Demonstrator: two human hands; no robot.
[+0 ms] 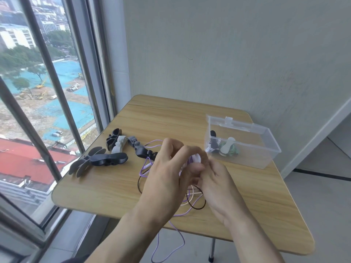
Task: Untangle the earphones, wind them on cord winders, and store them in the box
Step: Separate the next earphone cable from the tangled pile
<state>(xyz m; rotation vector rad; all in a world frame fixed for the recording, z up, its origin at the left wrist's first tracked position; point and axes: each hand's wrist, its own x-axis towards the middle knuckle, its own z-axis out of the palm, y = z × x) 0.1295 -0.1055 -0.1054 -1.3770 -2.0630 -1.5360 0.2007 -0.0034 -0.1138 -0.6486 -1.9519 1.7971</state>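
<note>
The head view looks down on a small wooden table (117, 186) set against a grey wall, with a tall window at the left.

Both hands meet above the middle of the table. The left hand (167, 173) has its fingers curled in towards a white cord winder (196, 158), of which only a rounded end shows between the fingertips. The right hand (214, 179) closes on the same winder from the other side, thumb and fingers bent around it. Purple turns are just visible on the winder, but the hands cover most of it and the area is blurred, so how much is wound cannot be told.

The purple earphone cord (178, 236) runs out from under the hands, crosses the near table edge and hangs in a loop below it; its lower end is cut off by the frame. More purple loops show beyond the left hand. A black cord (197, 207) and a pale cream cord (191, 196) lie tangled on the table under the wrists, partly hidden.

To the left lies a cluster of spare winders (114, 150), black, grey and white, overlapping so that their number is hard to make out.

At the right rear stands the clear plastic box (262, 147), lid open. Inside are wound earphones (226, 147) on a dark and a white winder, seen dimly through the wall.
</note>
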